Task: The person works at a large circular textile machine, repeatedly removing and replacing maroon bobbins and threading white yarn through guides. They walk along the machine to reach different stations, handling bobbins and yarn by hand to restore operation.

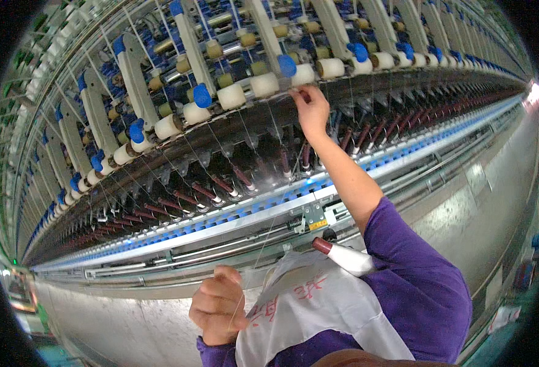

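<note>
Thread is what both hands are dealing with: a very thin strand runs up from the left hand toward the long spinning machine. It's so fine I can only follow it part of the way up. The left hand is low down in front of the body, curled into a loose fist with the strand pinched between thumb and fingers.

The right hand is stretched way up to the row of cream rollers, fingertips pinched together right at the front edge of them, just beside a blue-capped arm. I can't tell for sure whether it's got the strand in that pinch, it's too thin to see there.

Below the rollers there's a row of dark red spindles sticking out, then a shiny metal rail along the whole frame. A white bobbin with a dark red tip pokes out of a white apron pouch at the waist, tucked under the right arm in its purple sleeve.
</note>
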`<action>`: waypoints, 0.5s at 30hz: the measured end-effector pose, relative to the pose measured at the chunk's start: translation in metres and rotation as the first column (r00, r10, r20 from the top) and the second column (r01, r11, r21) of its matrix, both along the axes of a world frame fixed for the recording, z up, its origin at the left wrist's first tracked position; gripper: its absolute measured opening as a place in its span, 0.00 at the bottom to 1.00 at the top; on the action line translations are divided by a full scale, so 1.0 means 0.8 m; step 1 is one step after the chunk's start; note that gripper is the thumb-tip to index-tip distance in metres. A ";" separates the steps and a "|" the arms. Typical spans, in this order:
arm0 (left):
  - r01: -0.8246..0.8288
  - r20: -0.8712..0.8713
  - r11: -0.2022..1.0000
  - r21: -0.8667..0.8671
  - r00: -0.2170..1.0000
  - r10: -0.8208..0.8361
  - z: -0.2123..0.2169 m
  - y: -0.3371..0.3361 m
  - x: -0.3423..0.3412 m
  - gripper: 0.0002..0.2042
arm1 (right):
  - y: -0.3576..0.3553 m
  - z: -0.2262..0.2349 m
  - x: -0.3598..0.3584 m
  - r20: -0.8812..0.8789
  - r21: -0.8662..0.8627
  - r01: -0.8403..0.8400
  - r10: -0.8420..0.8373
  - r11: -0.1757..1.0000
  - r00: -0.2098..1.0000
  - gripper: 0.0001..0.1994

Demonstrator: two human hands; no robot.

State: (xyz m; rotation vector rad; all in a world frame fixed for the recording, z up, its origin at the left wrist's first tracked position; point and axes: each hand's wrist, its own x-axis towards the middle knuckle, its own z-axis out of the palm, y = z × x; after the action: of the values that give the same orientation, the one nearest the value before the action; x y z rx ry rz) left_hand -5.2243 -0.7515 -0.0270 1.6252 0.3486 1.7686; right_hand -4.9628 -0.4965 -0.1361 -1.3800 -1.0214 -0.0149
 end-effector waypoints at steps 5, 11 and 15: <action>0.234 0.253 0.969 -0.073 0.945 -0.209 0.012 -0.008 0.019 0.13 | -0.019 0.000 0.008 0.048 0.112 -0.139 0.134 0.984 0.990 0.05; 0.440 0.639 0.882 -0.165 0.729 -0.244 0.009 0.006 0.055 0.15 | -0.135 -0.078 0.058 -0.302 -0.093 -0.770 0.719 0.632 0.626 0.04; 0.679 0.560 0.731 -0.068 0.633 -0.535 0.007 0.012 0.067 0.11 | -0.196 -0.151 0.106 -0.057 -0.960 -0.277 0.949 0.033 0.310 0.10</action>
State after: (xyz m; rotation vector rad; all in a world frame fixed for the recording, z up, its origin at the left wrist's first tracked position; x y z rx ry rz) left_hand -5.1709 -0.7416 -0.0214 0.8572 -0.2041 1.4357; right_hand -4.8776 -0.6536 -0.2566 -1.5919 -2.5808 1.0709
